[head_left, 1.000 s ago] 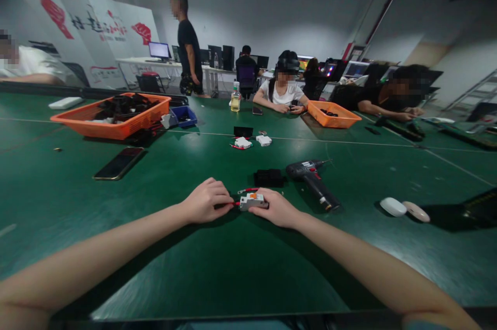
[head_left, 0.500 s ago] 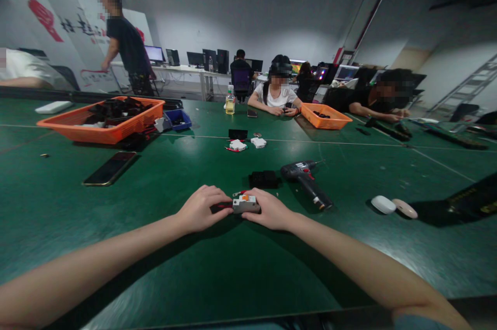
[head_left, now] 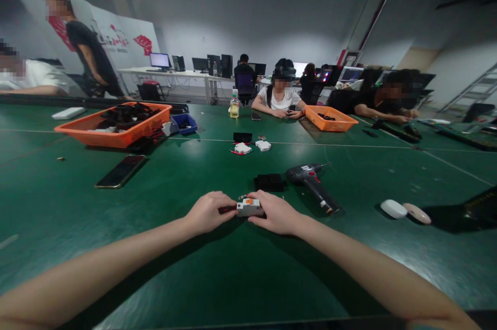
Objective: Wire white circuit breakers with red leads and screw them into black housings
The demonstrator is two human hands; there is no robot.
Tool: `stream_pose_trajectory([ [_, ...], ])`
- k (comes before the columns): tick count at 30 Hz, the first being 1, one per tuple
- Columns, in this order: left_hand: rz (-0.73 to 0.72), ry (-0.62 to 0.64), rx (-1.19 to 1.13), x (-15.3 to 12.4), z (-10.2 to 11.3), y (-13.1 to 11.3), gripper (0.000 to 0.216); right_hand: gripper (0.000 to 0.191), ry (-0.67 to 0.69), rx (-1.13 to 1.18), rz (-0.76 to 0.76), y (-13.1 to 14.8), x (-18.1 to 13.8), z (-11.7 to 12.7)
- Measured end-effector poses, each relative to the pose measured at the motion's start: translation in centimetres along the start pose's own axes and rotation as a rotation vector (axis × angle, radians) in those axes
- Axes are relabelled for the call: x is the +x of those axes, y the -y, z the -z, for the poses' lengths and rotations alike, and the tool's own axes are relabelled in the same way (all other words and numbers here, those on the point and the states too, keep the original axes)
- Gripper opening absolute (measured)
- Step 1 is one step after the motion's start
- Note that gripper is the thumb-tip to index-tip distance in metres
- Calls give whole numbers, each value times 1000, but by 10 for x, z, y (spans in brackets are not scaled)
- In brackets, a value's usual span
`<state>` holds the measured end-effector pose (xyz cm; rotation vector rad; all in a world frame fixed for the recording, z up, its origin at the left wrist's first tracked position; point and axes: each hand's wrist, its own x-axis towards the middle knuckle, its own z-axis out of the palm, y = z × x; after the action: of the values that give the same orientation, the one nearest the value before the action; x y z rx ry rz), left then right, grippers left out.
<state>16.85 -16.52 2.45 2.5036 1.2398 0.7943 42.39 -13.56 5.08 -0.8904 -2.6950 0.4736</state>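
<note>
A small white block with an orange tab, a circuit breaker (head_left: 249, 207), lies on the green table (head_left: 202, 278) straight ahead of me. My right hand (head_left: 276, 213) is closed round its right side. My left hand (head_left: 209, 211) is closed on a thin red and black piece (head_left: 227, 209) that reaches the block's left end. Both forearms rest low over the table.
A cordless drill (head_left: 313, 185) and a black part (head_left: 268, 182) lie just beyond my hands. A phone (head_left: 120, 170) and an orange basket (head_left: 116, 124) are at left, two white blocks (head_left: 252, 147) farther back, two oval pads (head_left: 406, 210) at right. Other people sit across the table.
My hands have drawn slightly closer together on the block. The standing person at the back has walked to the left. My view has shifted a little.
</note>
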Motion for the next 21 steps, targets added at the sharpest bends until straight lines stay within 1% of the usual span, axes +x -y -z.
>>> stream_pose_trajectory([
  [3,18,-5,8,-1,1,-1,19,69,24,-75,48,1,-6,24],
  [4,25,-7,8,-2,2,0,19,69,8,-102,43,-1,-9,34],
  [5,30,-11,6,-2,3,0,19,65,-24,-136,16,-4,-12,45],
  [6,31,-17,4,-3,3,0,19,58,-69,-179,-34,-9,-15,55],
  [8,25,-32,4,-3,4,1,19,46,-165,-292,-210,-23,-23,72],
  [10,17,-44,11,-4,5,2,20,46,-218,-438,-432,-43,-33,81],
  [11,13,-46,13,-4,4,3,20,49,-229,-514,-542,-54,-38,83],
  [13,1,-48,15,-4,4,3,20,58,-184,-592,-740,-78,-48,81],
  [15,-9,-48,17,-4,3,4,21,66,-93,-543,-870,-99,-55,76],
  [17,-7,-39,22,-4,3,4,20,68,-17,-408,-928,-113,-58,72],
  [18,-2,-34,25,-4,3,4,20,69,0,-351,-940,-118,-57,71],
  [21,3,-21,27,-3,3,5,20,71,-2,-290,-952,-125,-53,71],
])
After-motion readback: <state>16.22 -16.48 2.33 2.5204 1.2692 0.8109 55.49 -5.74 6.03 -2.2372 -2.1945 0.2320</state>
